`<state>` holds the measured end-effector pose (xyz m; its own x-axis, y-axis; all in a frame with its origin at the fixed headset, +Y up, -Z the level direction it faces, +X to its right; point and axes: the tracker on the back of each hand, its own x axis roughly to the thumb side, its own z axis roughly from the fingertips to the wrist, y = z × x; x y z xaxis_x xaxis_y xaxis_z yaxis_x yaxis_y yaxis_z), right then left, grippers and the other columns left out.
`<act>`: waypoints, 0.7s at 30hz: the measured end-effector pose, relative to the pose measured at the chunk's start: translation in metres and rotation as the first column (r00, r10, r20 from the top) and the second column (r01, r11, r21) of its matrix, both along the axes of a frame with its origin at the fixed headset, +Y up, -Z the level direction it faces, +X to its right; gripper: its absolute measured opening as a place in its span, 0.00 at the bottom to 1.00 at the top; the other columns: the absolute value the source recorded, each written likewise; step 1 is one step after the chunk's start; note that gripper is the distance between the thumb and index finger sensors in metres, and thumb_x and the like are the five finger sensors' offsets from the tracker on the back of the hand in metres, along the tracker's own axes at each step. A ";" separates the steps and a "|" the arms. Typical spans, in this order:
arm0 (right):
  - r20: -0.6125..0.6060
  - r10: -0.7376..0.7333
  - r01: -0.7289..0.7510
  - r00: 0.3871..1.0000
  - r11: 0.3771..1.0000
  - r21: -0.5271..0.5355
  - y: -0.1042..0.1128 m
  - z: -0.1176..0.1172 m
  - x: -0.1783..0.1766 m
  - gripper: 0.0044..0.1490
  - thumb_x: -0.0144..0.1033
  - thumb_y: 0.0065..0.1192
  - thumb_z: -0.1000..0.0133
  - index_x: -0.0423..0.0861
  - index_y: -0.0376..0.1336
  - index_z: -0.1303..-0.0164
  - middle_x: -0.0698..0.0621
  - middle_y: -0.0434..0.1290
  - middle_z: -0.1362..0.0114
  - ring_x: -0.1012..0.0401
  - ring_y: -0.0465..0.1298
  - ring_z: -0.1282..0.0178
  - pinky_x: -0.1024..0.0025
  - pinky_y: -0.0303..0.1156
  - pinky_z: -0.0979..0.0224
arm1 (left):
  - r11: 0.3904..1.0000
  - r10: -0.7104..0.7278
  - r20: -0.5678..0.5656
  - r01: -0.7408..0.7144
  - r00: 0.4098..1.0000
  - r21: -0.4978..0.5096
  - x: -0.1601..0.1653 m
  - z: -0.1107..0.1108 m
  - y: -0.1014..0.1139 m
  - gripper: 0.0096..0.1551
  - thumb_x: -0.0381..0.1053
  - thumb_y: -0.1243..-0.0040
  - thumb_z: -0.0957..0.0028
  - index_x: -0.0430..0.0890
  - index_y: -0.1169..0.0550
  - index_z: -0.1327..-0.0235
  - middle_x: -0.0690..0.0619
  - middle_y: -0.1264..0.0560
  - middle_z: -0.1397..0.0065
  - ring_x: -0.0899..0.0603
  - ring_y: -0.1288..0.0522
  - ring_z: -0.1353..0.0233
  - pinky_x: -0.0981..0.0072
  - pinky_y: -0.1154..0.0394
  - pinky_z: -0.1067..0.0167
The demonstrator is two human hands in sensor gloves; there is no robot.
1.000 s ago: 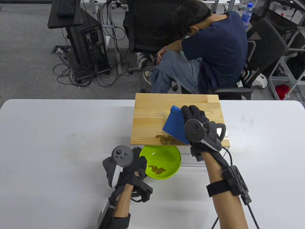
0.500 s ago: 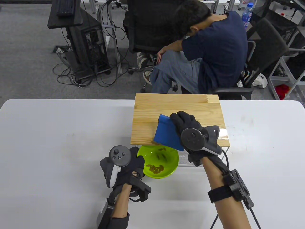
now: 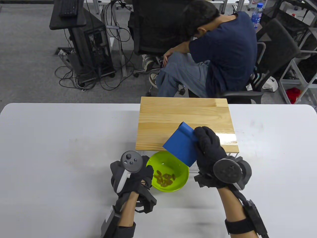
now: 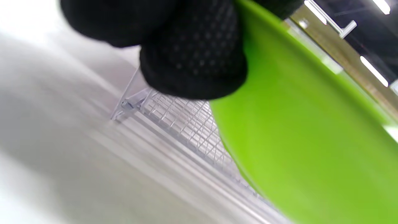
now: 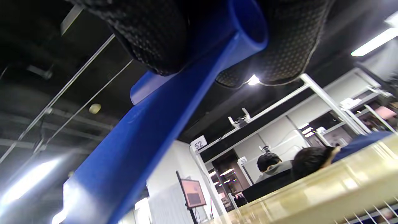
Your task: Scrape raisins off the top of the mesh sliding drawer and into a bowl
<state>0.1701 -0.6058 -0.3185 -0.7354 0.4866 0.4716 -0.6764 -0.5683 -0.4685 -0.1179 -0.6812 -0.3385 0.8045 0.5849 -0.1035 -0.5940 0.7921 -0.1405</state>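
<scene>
The mesh drawer's wooden top (image 3: 185, 119) stands at the table's middle, and no raisins show on it. My right hand (image 3: 198, 138) grips a blue scraper (image 3: 179, 146) by its rolled handle, tilted over the top's front edge and above the bowl. The green bowl (image 3: 183, 171) sits just in front of the drawer with a pile of raisins (image 3: 164, 179) inside. My left hand (image 3: 146, 171) holds the bowl's left rim. In the left wrist view, gloved fingers (image 4: 192, 56) curl over the bowl (image 4: 311, 140). The right wrist view shows fingers (image 5: 149, 37) around the scraper (image 5: 149, 133).
White wire mesh of the drawer (image 3: 198, 164) shows under the wooden top, right of the bowl, and again in the left wrist view as mesh (image 4: 186, 124). A seated person (image 3: 218, 54) is just beyond the table's far edge. The white table (image 3: 62, 148) spreads out left and right.
The scraper swept the raisins off the top's front edge into the bowl. My right hand then drew back toward me and lifted the blade. The bowl shifted slightly.
</scene>
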 end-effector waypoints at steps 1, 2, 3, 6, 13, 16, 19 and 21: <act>0.014 -0.023 0.023 1.000 1.000 -0.004 -0.002 0.002 0.004 0.35 0.26 0.65 0.41 0.41 0.56 0.23 0.38 0.60 0.22 0.38 0.72 0.30 0.39 0.71 0.34 | 1.000 -0.012 0.012 0.012 1.000 0.002 0.002 0.000 0.001 0.31 0.46 0.38 0.42 0.41 0.29 0.25 0.44 0.19 0.36 0.51 0.11 0.72 0.72 0.13 0.72; 0.030 -0.043 0.044 0.999 0.999 -0.011 -0.006 0.004 0.011 0.35 0.26 0.65 0.41 0.41 0.56 0.23 0.38 0.60 0.22 0.38 0.72 0.30 0.39 0.72 0.34 | 1.000 -0.030 0.030 0.030 0.999 0.007 0.005 0.001 0.002 0.31 0.46 0.38 0.42 0.41 0.29 0.25 0.45 0.19 0.36 0.51 0.11 0.72 0.71 0.13 0.72; 0.044 -0.075 0.075 0.996 0.997 -0.011 -0.008 0.004 0.016 0.35 0.26 0.65 0.41 0.41 0.56 0.23 0.37 0.60 0.22 0.38 0.72 0.30 0.40 0.71 0.34 | 0.998 -0.060 0.062 0.058 0.996 0.032 0.009 0.003 0.003 0.31 0.46 0.38 0.42 0.42 0.29 0.25 0.45 0.19 0.36 0.51 0.11 0.71 0.71 0.13 0.72; 0.034 -0.118 0.119 0.992 0.993 -0.023 -0.002 0.008 0.028 0.35 0.26 0.65 0.41 0.40 0.56 0.23 0.37 0.59 0.22 0.38 0.72 0.30 0.39 0.71 0.34 | 0.991 -0.130 0.107 0.126 0.986 0.043 0.018 0.008 0.009 0.30 0.46 0.38 0.42 0.43 0.28 0.26 0.45 0.19 0.36 0.51 0.11 0.71 0.71 0.13 0.72; 0.021 -0.280 0.280 0.960 0.960 0.003 0.010 0.018 0.046 0.35 0.26 0.65 0.41 0.40 0.56 0.23 0.37 0.59 0.22 0.38 0.72 0.30 0.39 0.71 0.34 | 0.999 -0.023 0.157 0.018 0.987 0.037 0.005 0.024 0.041 0.29 0.46 0.38 0.42 0.44 0.28 0.27 0.45 0.18 0.37 0.51 0.11 0.71 0.71 0.13 0.71; 0.015 -0.315 0.315 0.949 0.949 0.000 0.013 0.020 0.051 0.35 0.26 0.64 0.41 0.40 0.56 0.23 0.36 0.59 0.22 0.37 0.71 0.30 0.39 0.71 0.34 | 0.993 0.045 0.074 -0.052 0.996 0.105 -0.023 0.031 0.067 0.28 0.46 0.38 0.41 0.44 0.28 0.27 0.45 0.18 0.37 0.52 0.11 0.71 0.71 0.13 0.71; 0.008 -0.320 0.320 0.947 0.947 -0.009 0.013 0.019 0.053 0.35 0.26 0.64 0.41 0.40 0.56 0.23 0.36 0.59 0.22 0.37 0.71 0.30 0.40 0.71 0.34 | 0.981 0.124 -0.087 -0.109 0.988 0.161 -0.063 0.027 0.088 0.28 0.46 0.39 0.41 0.45 0.28 0.27 0.46 0.18 0.37 0.51 0.11 0.71 0.71 0.13 0.71; -0.001 -0.323 0.323 0.946 0.946 -0.018 0.011 0.017 0.053 0.35 0.26 0.64 0.41 0.40 0.56 0.23 0.36 0.59 0.22 0.37 0.71 0.30 0.39 0.71 0.34 | 0.977 0.150 -0.199 -0.114 0.968 0.182 -0.086 0.020 0.092 0.28 0.46 0.39 0.41 0.44 0.28 0.27 0.46 0.18 0.37 0.51 0.11 0.70 0.70 0.13 0.71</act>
<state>0.2226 -0.5951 -0.3017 -0.5358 0.7055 0.4639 -0.8268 -0.3270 -0.4577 -0.2039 -0.5893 -0.3189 0.6894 0.7080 -0.1529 -0.6967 0.7060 0.1273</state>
